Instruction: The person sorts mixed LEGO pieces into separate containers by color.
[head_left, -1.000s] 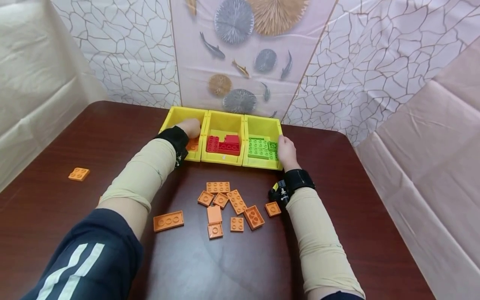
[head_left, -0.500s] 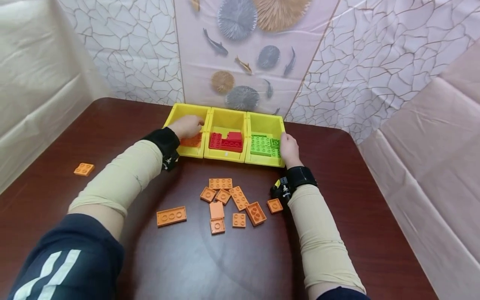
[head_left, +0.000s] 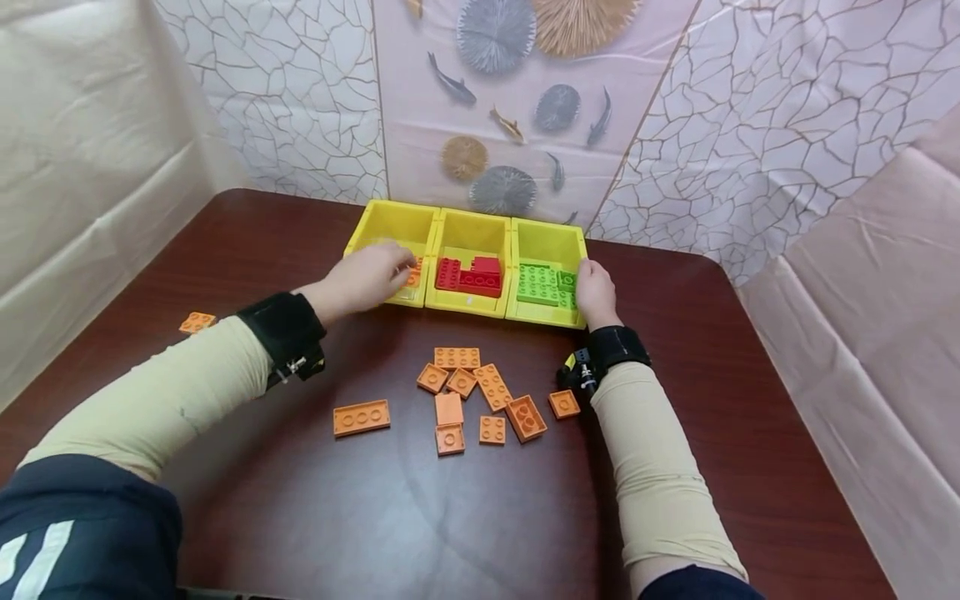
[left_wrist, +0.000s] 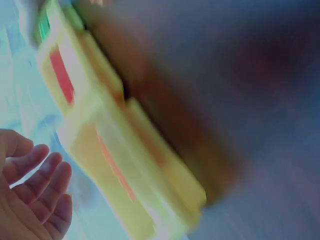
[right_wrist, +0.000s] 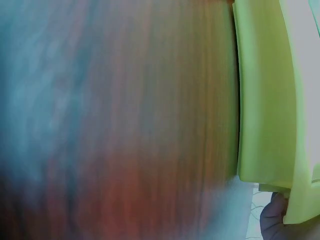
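The left hand (head_left: 363,281) hangs by yellow bins (head_left: 472,235), fingers apart (the right hand (head_left: 597,296) has fingers clamped on their edge).

On my feed I see a polished dark-brown table (head_left: 727,400), pale glare (head_left: 352,517) on its near part, patterned cloth (head_left: 300,100) beyond, cream drape (head_left: 82,183) left, pinkish drape (head_left: 885,325) right.

A glossy, dark red-brown table (head_left: 322,508) with rounded far corners carries everything. Toward its 12 o'clock edge stands a row of three yellow bins (head_left: 467,305), side by side. Around the dial's centre lies a loose cluster of orange bricks (head_left: 492,387), some studs up, others hollow side up. Just off the cluster's 3 o'clock sits a square orange piece (head_left: 564,404); at its 9 o'clock, apart, a long orange piece (head_left: 362,417). Far out at the table's 10 o'clock lies a studded orange brick (head_left: 197,322).
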